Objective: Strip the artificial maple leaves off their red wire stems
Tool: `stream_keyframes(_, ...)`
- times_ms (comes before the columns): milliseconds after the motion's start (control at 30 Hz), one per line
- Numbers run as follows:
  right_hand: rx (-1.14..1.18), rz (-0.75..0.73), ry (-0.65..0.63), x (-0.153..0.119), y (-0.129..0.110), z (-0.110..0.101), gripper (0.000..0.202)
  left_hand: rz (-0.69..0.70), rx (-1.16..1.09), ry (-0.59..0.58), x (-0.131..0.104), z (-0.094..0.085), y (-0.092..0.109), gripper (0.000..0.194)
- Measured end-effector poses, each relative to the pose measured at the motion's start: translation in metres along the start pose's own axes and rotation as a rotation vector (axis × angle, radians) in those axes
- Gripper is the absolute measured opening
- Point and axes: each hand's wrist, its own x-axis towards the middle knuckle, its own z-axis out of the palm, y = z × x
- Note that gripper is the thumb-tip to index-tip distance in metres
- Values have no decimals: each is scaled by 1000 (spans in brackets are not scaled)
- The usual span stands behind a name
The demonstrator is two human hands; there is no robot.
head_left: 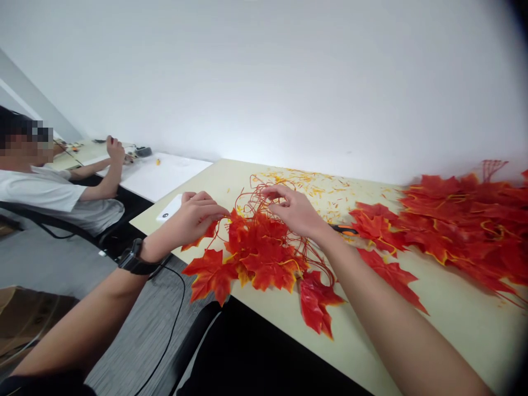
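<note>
At frame centre, our left hand pinches a wire stem in the maple-leaf cluster on the counter; our right hand grips stem tips. We should tease them apart gently.

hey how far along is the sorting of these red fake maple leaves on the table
Looks done: orange trimmings litter the table, and a big heap of leaves lies at right. In hand: left hand and right hand pinch thin stems above the near bunch. That bunch looks left.

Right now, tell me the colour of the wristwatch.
Black wristwatch on the left wrist, in the head view.
</note>
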Motion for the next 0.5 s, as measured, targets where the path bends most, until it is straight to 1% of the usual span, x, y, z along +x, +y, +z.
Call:
stream_keyframes(100, 34, -2, -160, -6, -13, 7, 32, -2, -1, 64, 7, -2, 10, 28)
stream_keyframes(200, 68, 5, -232, -9, -19, 13, 34, -9, 2, 125, 14, 2, 16, 24)
stream_keyframes(300, 98, -14, -230, -9, -20, 20, 36, 39, 15, 168, 20, 7, 23, 23)
stream_keyframes(433, 93, -58, -130, -8, -17, 26, 20, 128, 56, 241, 26, 15, 30, 25)
stream_keyframes(500, 84, -78, -91, -7, -16, 27, 17, 151, 65, 284, 29, 18, 31, 23)
